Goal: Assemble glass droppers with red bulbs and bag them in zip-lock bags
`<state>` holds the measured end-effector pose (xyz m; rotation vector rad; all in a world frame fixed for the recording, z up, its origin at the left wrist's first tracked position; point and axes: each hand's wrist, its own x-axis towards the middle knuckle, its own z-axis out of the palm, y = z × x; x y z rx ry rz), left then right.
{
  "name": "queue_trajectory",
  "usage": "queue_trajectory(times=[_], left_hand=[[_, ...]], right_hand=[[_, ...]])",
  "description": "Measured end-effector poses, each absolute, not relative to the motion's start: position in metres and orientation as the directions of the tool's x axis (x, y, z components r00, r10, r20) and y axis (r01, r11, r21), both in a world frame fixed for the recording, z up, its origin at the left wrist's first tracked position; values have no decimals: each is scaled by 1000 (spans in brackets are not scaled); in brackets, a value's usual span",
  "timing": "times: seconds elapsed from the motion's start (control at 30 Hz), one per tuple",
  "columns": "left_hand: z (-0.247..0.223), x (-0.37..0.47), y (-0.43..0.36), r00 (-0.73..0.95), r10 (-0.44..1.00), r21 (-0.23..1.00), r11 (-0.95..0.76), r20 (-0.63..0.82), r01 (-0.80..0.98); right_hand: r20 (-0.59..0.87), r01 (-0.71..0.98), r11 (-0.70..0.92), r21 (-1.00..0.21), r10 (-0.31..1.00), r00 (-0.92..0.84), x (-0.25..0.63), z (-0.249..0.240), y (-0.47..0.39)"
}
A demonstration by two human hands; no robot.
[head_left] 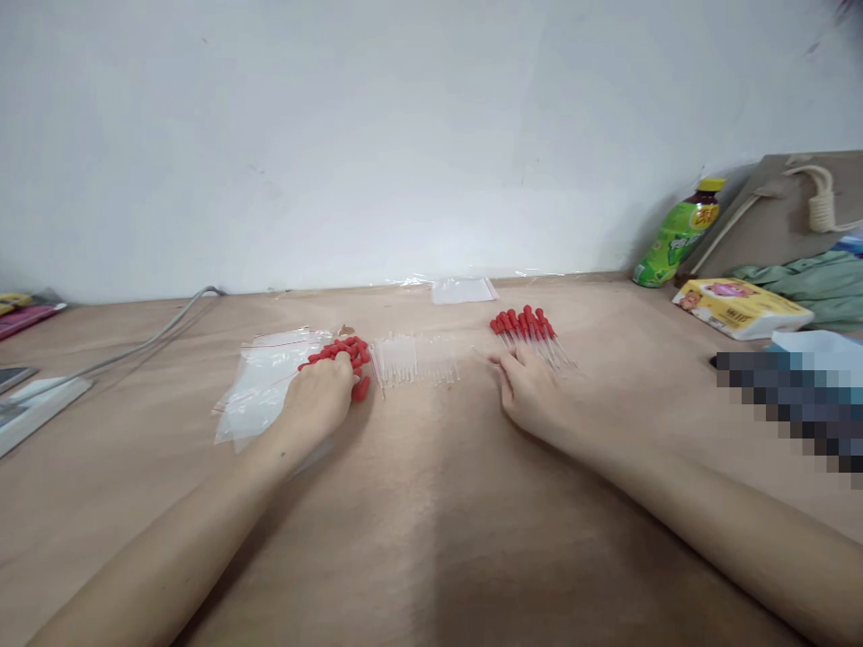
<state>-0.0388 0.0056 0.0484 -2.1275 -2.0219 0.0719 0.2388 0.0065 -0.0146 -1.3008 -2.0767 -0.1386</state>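
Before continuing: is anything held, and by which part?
Right hand: apparently a thin clear tube, pinched near one end. Left hand: at the red bulbs; whether it grips one cannot be told.

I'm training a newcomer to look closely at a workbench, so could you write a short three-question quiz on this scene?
1. True or false: the green bottle has a red cap.
2. Which hand is at the pile of loose red bulbs, and which is beside the red-topped tubes?
3. Fill the gap: between that pile and the red-topped tubes lies a row of thin, clear ____.

Key:
1. False; its cap is yellow.
2. The left hand is at the pile; the right hand is beside the red-topped tubes.
3. Tubes, without red tops.
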Motion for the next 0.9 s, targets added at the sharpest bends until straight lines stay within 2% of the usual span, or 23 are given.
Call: queue_trajectory(times=[0.1, 0.23, 0.37, 0.43, 0.53, 0.67, 0.9], left_hand=[[49, -35, -2, 116, 971, -135, -89, 209, 987], [34, -14, -16, 363, 879, -33, -371, 310, 928], [11, 11, -23, 482, 784, 315, -606, 390, 731], [4, 18, -22, 513, 781, 476, -624, 357, 620], [-2, 20, -19, 498, 819, 611, -556, 285, 564], [-3, 18, -17, 477, 832, 661, -531, 285, 530], [-3, 18, -16, 490, 816, 618, -562, 307, 550]], right_hand=[[668, 773, 579, -259, 686, -289, 245, -24, 3], [700, 724, 633, -273, 647, -302, 248, -26, 0], [660, 696, 675, -243, 641, -392, 245, -21, -10], [656, 669, 713, -209, 609, -445, 242, -18, -14], [653, 619, 769, -158, 552, -519, 240, -15, -18], [620, 589, 794, -149, 539, -570, 240, -14, -17], [621, 533, 826, -180, 516, -590, 240, -16, -15]])
